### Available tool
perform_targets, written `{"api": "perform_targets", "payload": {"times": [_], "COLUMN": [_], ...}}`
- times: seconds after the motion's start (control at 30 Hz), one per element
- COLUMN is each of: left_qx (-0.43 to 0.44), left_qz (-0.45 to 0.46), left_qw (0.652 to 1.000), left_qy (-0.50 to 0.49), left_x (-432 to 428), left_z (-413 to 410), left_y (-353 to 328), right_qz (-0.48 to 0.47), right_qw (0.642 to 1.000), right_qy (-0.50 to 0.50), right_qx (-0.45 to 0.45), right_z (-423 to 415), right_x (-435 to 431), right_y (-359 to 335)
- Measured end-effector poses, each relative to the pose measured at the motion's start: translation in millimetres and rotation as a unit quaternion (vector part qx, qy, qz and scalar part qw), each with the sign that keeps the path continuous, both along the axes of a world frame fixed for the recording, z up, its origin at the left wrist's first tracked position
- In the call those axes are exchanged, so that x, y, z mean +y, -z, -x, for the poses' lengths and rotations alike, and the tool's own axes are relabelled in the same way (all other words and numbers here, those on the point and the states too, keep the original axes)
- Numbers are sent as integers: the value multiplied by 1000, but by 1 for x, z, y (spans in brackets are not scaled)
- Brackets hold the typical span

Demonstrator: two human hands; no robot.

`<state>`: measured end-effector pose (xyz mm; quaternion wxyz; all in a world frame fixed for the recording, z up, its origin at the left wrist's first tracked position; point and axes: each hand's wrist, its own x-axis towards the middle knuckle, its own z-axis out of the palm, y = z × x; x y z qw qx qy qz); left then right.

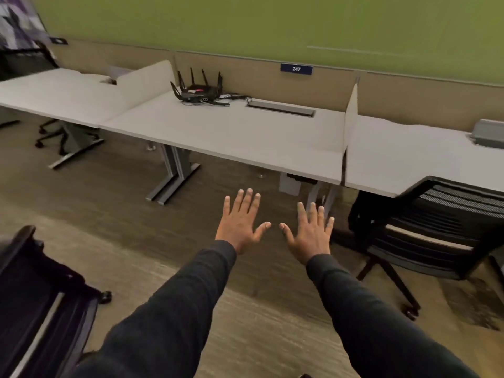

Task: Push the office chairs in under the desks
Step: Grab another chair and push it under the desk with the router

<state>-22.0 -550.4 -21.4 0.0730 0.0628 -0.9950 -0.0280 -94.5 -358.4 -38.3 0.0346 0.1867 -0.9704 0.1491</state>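
My left hand (241,223) and my right hand (311,236) are stretched out side by side over the floor, palms down, fingers spread, holding nothing. In front of them stands the middle desk (245,137) with an open gap beneath it. A black office chair (433,236) sits at the right, its back partly under the right desk (409,156). Another black chair (41,304) stands on the open floor at the lower left, away from any desk. Under the left desk (60,96) the wheeled base of a further chair (54,135) shows.
A black router (197,91) with antennas and cables lies at the back of the middle desk, beside a cable tray (281,108). Low dividers (351,115) separate the desks. Metal desk legs (174,175) stand on the wood-look floor. A grey device (488,132) rests at the far right.
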Motion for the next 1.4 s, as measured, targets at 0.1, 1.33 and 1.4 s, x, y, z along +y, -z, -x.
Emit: {"api": "perform_targets", "payload": {"times": [0.1, 1.33, 1.4], "left_qx": [0, -74, -131], "left_qz": [-5, 12, 26], "left_qw": [999, 989, 982], "left_qy": [-34, -126, -136], "left_x": [-41, -418, -424], "left_z": [-31, -398, -429], "left_y": [6, 6, 8], "right_qz": [-2, -15, -42], "right_qw": [999, 975, 968], "right_qy": [-38, -213, -235], "right_qx": [-4, -67, -72], "right_z": [-18, -361, -388], "right_x": [-50, -476, -491], "right_y": [-1, -5, -6]}}
